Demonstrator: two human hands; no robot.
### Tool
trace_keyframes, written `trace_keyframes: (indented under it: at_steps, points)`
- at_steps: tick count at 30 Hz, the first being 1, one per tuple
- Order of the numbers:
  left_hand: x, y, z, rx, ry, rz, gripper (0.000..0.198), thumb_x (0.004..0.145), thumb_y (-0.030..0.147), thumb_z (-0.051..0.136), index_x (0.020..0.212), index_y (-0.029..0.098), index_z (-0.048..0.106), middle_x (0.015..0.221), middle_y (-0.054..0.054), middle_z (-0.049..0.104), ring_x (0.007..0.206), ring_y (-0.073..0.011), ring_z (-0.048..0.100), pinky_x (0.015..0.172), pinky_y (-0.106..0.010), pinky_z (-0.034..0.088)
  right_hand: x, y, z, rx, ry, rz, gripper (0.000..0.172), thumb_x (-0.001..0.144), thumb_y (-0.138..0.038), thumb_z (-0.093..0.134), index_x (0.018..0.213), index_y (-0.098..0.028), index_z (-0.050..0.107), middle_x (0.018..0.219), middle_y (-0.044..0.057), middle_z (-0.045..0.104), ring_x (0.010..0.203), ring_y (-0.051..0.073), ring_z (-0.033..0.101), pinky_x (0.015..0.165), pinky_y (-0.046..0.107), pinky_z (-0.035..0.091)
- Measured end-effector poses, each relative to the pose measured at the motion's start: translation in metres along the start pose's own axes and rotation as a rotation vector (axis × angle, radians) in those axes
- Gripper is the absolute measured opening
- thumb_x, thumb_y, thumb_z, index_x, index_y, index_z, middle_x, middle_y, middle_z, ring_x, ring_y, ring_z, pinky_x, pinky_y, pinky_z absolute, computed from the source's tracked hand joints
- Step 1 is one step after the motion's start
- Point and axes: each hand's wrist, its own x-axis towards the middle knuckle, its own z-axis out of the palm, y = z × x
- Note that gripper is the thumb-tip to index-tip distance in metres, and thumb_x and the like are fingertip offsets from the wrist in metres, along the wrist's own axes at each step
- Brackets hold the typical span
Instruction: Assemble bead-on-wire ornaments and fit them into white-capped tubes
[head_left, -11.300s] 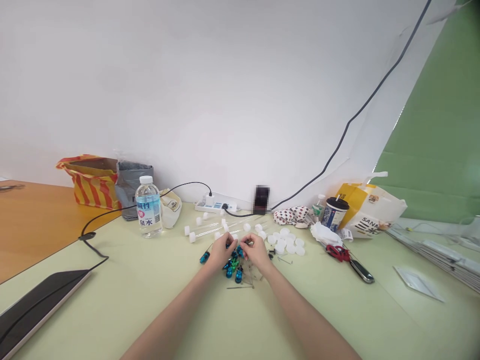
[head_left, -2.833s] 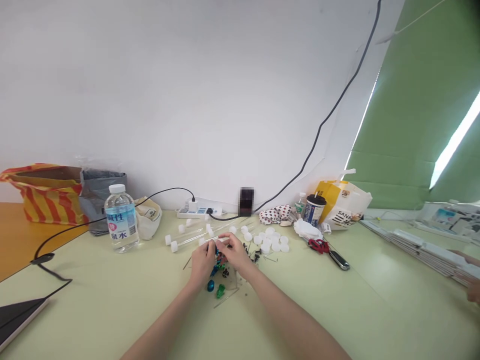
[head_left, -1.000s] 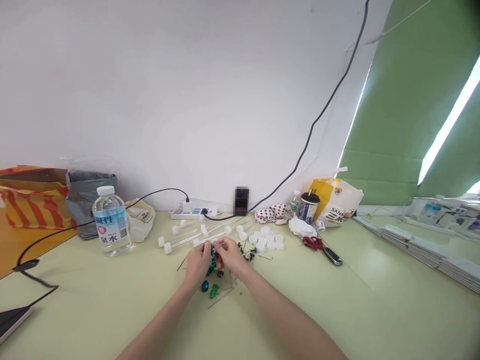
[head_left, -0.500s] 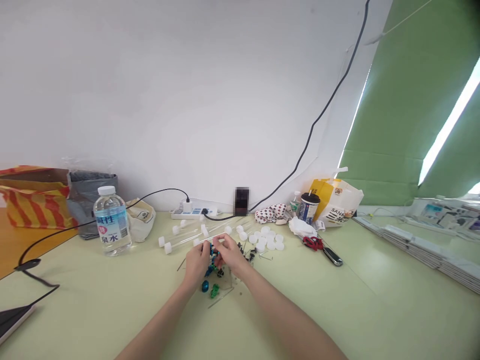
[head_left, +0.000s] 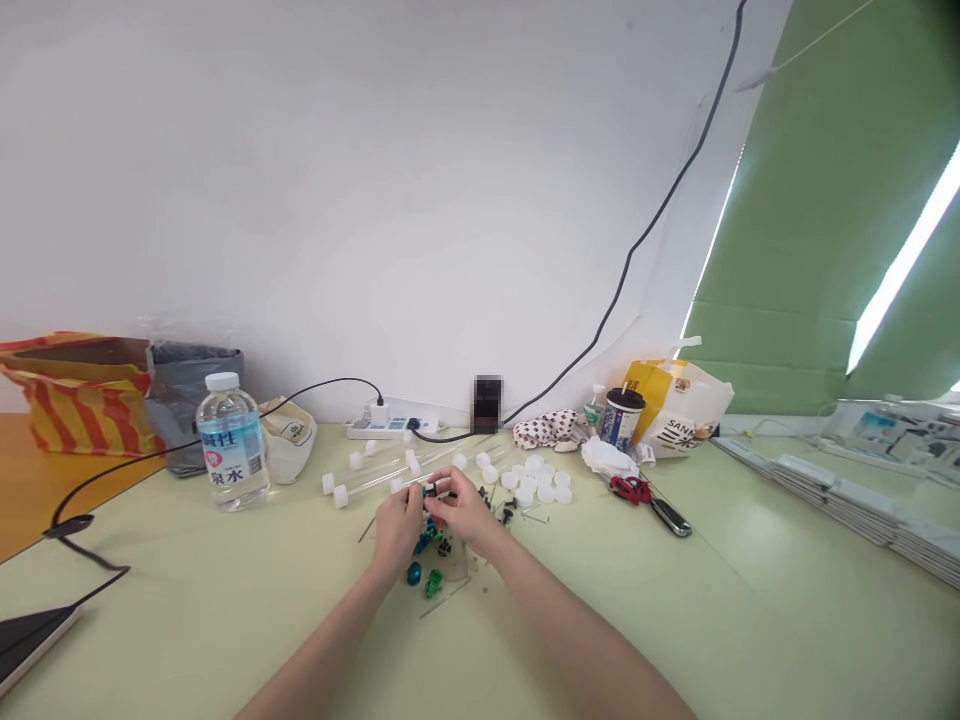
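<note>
Bare-armed at a pale green table (head_left: 225,610), a person brings both hands together at lower center of the frame, the left hand (head_left: 397,530) and right hand (head_left: 463,510) pinching a small blue piece (head_left: 430,492) between their fingertips. Just below the hands lies a cluster of blue and green parts (head_left: 429,540), with a loose blue part (head_left: 414,573) and green part (head_left: 433,584) beside it. Thin rods (head_left: 442,610) lie nearby. Clear tubes (head_left: 367,475) lie just beyond the left hand, white caps (head_left: 536,480) to the right. A water bottle (head_left: 232,445) stands left of the tubes; red-handled scissors (head_left: 630,488) lie right of the caps.
</note>
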Motion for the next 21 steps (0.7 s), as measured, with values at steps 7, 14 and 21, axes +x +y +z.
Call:
trace_keyframes:
  at_steps: [7,14,21]
  points:
    - [0.0004,0.0014,-0.0003,0.012,0.002,0.0,0.036,0.078,0.036,0.03,0.048,0.02,0.04,0.045,-0.001,0.049,0.05,-0.0172,0.049,0.05,-0.024,0.032,-0.0024,-0.0039,0.0015,0.035,0.024,0.002,0.036,0.065,-0.045,0.068,0.086,-0.022,0.049,0.076,-0.003,0.048,0.048,0.006,0.047,0.043,0.02,0.04]
    - [0.0006,0.002,-0.0024,0.002,0.001,0.007,0.038,0.078,0.039,0.029,0.047,0.02,0.039,0.044,-0.002,0.048,0.049,-0.0172,0.049,0.049,-0.024,0.032,-0.0016,-0.0023,-0.0021,0.041,0.007,0.129,0.039,0.072,-0.057,0.055,0.087,-0.022,0.048,0.068,-0.005,0.047,0.041,0.006,0.042,0.037,0.019,0.033]
    - [-0.0001,0.0045,-0.0022,-0.019,-0.015,0.017,0.038,0.077,0.04,0.03,0.048,0.019,0.043,0.045,-0.002,0.051,0.05,-0.0174,0.05,0.049,-0.024,0.032,-0.0013,-0.001,-0.0017,0.052,-0.007,0.084,0.036,0.072,-0.052,0.059,0.09,-0.022,0.051,0.076,-0.002,0.048,0.049,0.008,0.05,0.04,0.021,0.039]
